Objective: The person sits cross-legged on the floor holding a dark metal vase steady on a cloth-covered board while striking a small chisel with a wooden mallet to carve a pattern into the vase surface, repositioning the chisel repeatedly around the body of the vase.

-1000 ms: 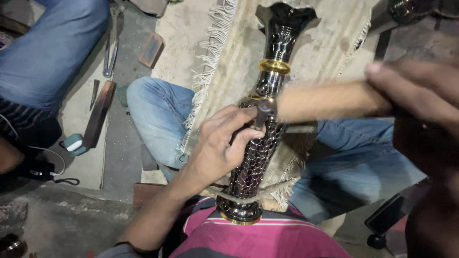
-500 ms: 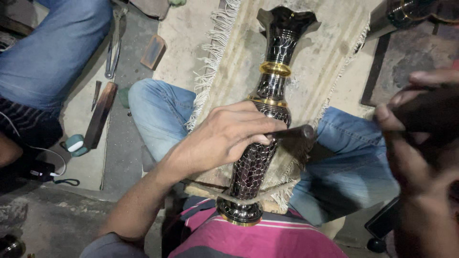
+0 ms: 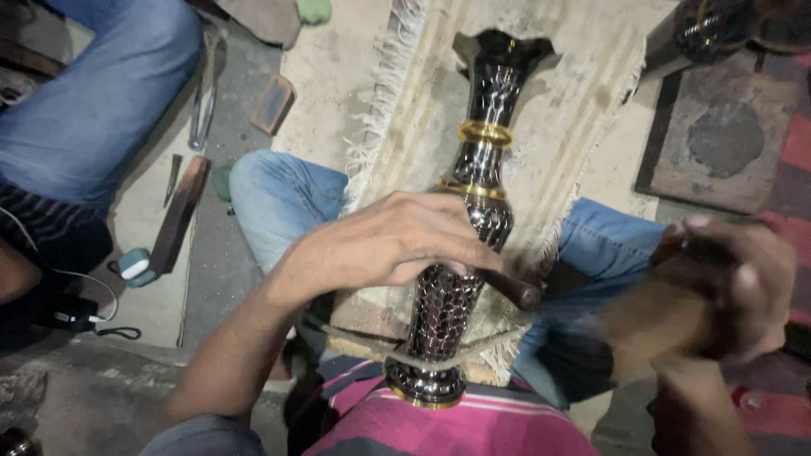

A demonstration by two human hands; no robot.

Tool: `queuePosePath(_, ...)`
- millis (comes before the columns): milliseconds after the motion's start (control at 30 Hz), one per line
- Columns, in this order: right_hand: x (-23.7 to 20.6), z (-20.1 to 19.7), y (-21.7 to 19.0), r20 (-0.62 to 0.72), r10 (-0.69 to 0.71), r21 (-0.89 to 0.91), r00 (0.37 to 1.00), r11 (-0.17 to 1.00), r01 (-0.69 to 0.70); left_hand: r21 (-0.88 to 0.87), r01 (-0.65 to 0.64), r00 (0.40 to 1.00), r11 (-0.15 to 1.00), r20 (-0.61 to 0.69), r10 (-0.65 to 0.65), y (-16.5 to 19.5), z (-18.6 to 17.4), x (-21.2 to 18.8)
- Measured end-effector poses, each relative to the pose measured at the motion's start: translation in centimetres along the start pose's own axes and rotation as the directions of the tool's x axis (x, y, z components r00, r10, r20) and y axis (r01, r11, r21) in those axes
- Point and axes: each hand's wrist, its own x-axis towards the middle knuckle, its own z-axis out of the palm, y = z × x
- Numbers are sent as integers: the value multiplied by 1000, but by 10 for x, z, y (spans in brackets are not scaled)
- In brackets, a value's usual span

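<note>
Fringed beige rug (image 3: 541, 160) fills the frame centre toward 12 o'clock, draped over the person's lap, both blue-jeaned knees (image 3: 279, 198) poking out at its 9 and 3 o'clock edges. Pink striped shirt (image 3: 456, 426) at 6 o'clock. Tall black vase (image 3: 477, 181) with gold bands and etched scale pattern lies lengthwise on the rug, flared mouth at 12 o'clock, round foot at 6 o'clock pressed against the shirt. Second person's blue-jeaned leg (image 3: 101, 93) at 10 o'clock on the grey floor. Dark mat (image 3: 726, 139) at 2 o'clock, another dark vase (image 3: 701, 34) above it at 1 o'clock, cut off by the frame edge. Left hand (image 3: 397, 241) comes in from 7 o'clock and lies over the vase body at centre, fingers curled round a short dark metal punch (image 3: 511, 287) whose tip end sticks out at the hand's 4 o'clock, just beside the vase wall; palm touching the vase. Right hand (image 3: 726, 283) at 3 o'clock, blurred, fingers clenched on a wooden handle (image 3: 650, 325) of a hammer-like tool; its head is too smeared to tell. Long flat wooden-handled tool (image 3: 179, 215) on the floor at 9 o'clock, metal tongs (image 3: 203, 105) above it at 10 o'clock, small brown block (image 3: 272, 104) at 11 o'clock, small pale teal case (image 3: 135, 266) at 9 o'clock near a black cable (image 3: 80, 317).
</note>
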Motion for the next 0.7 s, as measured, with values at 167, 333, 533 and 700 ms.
queuePosePath(167, 41, -6, -34, 216, -336, -365, 917, 843, 395, 36, 48, 998, 998, 26, -49, -1, -1, -7)
queuePosePath(333, 53, 16, -62, 267, -49, -89, 962, 993, 76, -117, 151, 923, 981, -340, -183, 5, 15, -15)
queuePosePath(533, 30, 45, -95, 423, 415, 381, 805, 725, -574, 151, 454, 734, 878, -622, -272, 36, 78, -27)
queuePosePath(700, 25, 63, -121, 365, 566, 274, 740, 694, -666, 219, 454, 827, 864, -464, -317, 48, 103, -34)
